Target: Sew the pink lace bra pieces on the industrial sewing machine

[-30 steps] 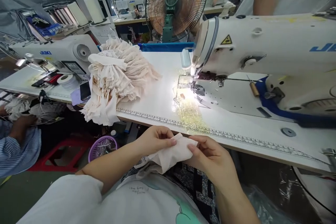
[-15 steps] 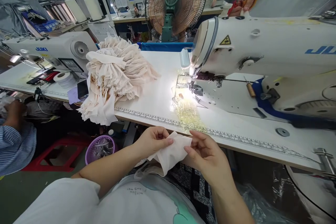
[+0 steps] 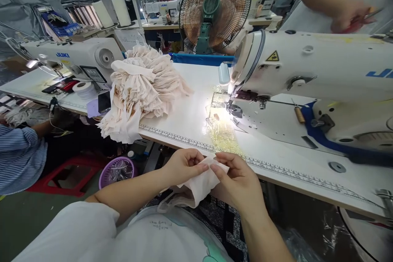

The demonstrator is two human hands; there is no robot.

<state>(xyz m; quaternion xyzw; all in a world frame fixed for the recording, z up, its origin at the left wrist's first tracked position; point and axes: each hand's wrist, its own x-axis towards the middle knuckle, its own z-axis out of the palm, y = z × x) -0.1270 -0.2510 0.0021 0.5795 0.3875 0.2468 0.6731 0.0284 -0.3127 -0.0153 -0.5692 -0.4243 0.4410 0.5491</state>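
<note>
A pale cream piece of fabric (image 3: 201, 184) is held up between my two hands, just in front of the table edge and over my lap. My left hand (image 3: 186, 166) pinches its upper left part between thumb and fingers. Close beside it, my right hand (image 3: 235, 176) grips the top edge with thumb and forefinger, the other fingers curled. The lower part of the fabric hangs in folds onto my lap. On the table to the left lies a large heap of similar cream fabric pieces (image 3: 147, 86). The sewing machine (image 3: 307, 61) stands at the right, its needle area lit.
A ruler tape (image 3: 190, 142) runs along the front of the white table (image 3: 196, 75). A fan (image 3: 211, 12) stands behind it. A purple basket (image 3: 106, 174) and a red stool (image 3: 61, 180) are on the floor at left. Co-workers sit at left and stand at the back right, one holding scissors.
My right hand has moved left along the fabric's top edge, bringing its fingertips nearer my left thumb. The whole view has shifted slightly. The back-right co-worker's hand has moved right with the scissors.
</note>
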